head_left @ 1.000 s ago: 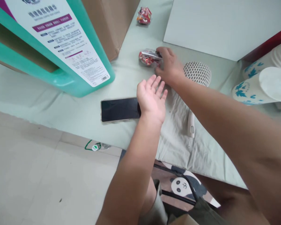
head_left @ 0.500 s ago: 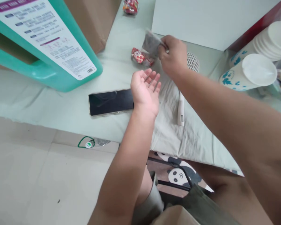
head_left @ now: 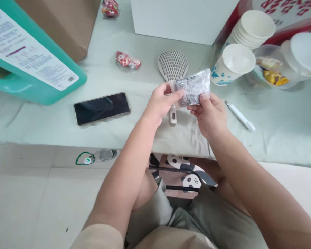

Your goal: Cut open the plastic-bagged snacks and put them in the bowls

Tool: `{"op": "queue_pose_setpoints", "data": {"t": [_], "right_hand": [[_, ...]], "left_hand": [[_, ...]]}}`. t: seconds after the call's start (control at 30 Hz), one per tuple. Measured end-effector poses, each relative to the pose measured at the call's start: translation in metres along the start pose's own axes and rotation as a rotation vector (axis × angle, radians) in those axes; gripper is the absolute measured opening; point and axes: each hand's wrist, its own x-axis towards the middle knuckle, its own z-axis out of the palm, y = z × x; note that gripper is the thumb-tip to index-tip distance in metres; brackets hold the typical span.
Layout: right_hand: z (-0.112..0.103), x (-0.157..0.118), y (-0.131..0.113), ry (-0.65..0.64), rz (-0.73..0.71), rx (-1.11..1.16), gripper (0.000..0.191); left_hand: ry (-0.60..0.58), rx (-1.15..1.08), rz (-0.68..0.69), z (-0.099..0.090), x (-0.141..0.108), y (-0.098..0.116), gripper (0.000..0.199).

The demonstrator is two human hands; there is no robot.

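A clear plastic packet (head_left: 195,84) is held up over the middle of the table, its left end pinched by the left hand (head_left: 158,103), its near right corner by the right hand (head_left: 213,116); a perforated skimmer (head_left: 173,62) is partly hidden behind; a smartphone (head_left: 102,109) is seen left, a white utility knife (head_left: 240,116) right, paper cups (head_left: 224,69) far right.

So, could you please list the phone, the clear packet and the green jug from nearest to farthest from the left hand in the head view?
1. Clear packet: held between the left hand and right hand.
2. Phone: lying left of the left hand.
3. Green jug: farther left, past the phone.
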Motion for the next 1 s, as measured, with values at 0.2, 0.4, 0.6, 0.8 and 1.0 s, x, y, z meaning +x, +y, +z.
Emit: {"op": "queue_pose_setpoints", "data": {"t": [0.2, 0.4, 0.6, 0.8, 1.0], "right_hand": [[-0.053, -0.041, 0.006, 0.042, 0.088, 0.015, 0.035], [-0.104, -0.052, 0.014, 0.077, 0.060, -0.021, 0.035], [-0.121, -0.042, 0.030, 0.015, -0.010, -0.060, 0.050], [-0.121, -0.046, 0.034, 0.007, -0.114, -0.177, 0.050], [-0.119, -0.054, 0.026, 0.048, -0.113, -0.234, 0.043]], "left_hand": [[-0.098, 0.068, -0.064, 0.047, -0.033, -0.006, 0.019], [-0.119, 0.149, 0.002, 0.092, -0.038, -0.027, 0.022], [-0.054, 0.212, 0.030, 0.095, -0.037, -0.056, 0.038], [-0.075, 0.193, 0.062, 0.085, -0.037, -0.075, 0.047], [-0.086, 0.276, 0.159, 0.086, -0.042, -0.081, 0.074]]}}
